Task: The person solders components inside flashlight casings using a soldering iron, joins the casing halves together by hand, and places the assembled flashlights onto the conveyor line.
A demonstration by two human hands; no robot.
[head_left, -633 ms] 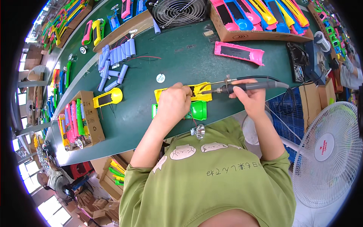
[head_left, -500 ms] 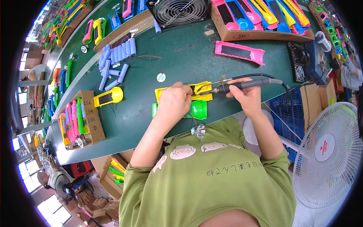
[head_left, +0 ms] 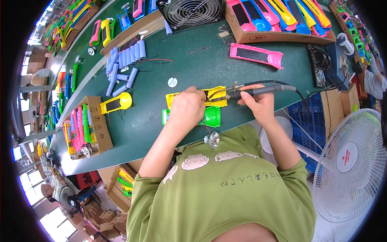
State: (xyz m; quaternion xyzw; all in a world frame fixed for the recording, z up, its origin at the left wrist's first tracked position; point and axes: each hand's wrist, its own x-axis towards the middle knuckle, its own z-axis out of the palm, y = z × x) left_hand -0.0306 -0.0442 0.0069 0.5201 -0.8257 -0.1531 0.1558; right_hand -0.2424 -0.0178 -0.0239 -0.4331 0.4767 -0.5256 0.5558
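My right hand (head_left: 259, 104) grips a soldering iron (head_left: 258, 91) with a thin wire-feed tube along it. The iron's tip reaches into a yellow torch casing half (head_left: 218, 93) lying on the bench. My left hand (head_left: 188, 105) is closed over the left part of that casing; its fingertips, and anything pinched in them, are hidden. A green casing half (head_left: 212, 116) lies just nearer to me, partly under my left hand. From it a thin red wire runs to a round silver reflector (head_left: 213, 139) at the bench's near edge.
Blue cylindrical cells (head_left: 131, 53) lie at the left back, near another yellow casing (head_left: 115, 103). A pink casing (head_left: 256, 55) lies right of centre. Cardboard boxes (head_left: 278, 38) of casings and a black metal-grilled fan (head_left: 189, 13) stand behind. A white fan (head_left: 347, 161) stands at right.
My right hand and the soldering iron have shifted slightly left and down. My left hand and the casings hold almost the same place.
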